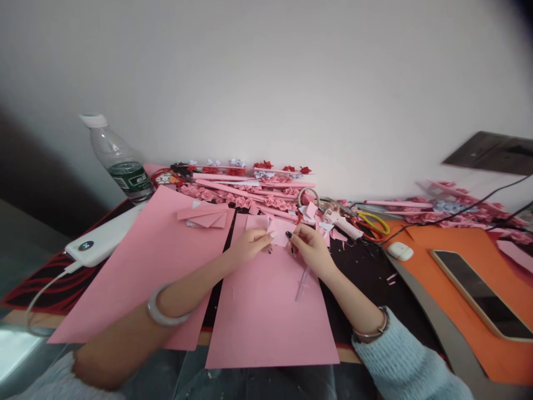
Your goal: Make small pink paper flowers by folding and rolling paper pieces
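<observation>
Above the pink sheet (pixel 266 311), left hand (pixel 249 244) and right hand (pixel 310 247) both pinched on small pink paper piece (pixel 280 230). Light, flimsy, easily creased; best held by opposite edges.

Two large pink sheets (pixel 266 311), one bottle (pixel 119 161), one phone (pixel 478 294) (screen dark), one scissors (pixel 372 222)

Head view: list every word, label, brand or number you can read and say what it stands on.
No text can be read.
Water bottle: its green label carries print, too small and blurred to read.
Phone: screen dark, nothing shown.
Power bank: only a round button, no lettering visible.
</observation>
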A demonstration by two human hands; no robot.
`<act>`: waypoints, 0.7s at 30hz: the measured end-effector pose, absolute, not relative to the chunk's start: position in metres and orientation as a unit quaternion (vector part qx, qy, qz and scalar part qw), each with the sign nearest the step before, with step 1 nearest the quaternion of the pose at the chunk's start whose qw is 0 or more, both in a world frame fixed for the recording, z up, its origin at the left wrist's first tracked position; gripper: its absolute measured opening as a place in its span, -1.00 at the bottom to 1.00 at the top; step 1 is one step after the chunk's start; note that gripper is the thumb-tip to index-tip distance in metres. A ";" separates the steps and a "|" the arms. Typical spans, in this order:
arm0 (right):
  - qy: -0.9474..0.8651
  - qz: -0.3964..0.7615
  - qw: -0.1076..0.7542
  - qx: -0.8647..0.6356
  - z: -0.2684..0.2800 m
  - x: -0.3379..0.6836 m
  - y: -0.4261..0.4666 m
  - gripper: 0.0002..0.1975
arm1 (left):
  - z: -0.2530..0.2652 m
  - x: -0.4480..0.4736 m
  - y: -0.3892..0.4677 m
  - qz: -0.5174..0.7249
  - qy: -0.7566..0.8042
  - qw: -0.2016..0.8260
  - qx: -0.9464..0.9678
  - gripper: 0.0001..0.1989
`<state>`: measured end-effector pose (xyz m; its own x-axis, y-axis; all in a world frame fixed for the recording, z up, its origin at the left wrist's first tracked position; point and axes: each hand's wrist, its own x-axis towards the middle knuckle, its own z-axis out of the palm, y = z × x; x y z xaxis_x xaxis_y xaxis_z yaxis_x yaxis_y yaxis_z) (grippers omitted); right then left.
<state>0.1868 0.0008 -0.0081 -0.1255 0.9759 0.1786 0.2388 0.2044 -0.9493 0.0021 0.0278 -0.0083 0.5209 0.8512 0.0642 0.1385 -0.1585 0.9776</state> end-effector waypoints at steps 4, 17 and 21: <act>-0.655 0.389 0.429 -0.486 -0.009 0.188 0.002 -0.82 | -0.004 -0.001 0.029 0.373 0.369 0.438 0.730 -0.79; -0.612 0.509 0.426 -0.430 -0.008 0.186 0.002 -0.90 | -0.012 0.002 0.030 0.369 0.330 0.632 0.596 -0.78; -0.561 0.545 0.465 -0.414 -0.008 0.187 0.002 -0.85 | -0.006 0.000 0.027 0.366 0.314 0.698 0.530 -0.70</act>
<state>0.1866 0.0024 -0.0077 -0.2249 0.9718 0.0703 -0.0426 0.0623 -0.9972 -0.0001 0.0275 -0.0056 0.5349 0.8434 -0.0501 -0.1784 0.1707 0.9690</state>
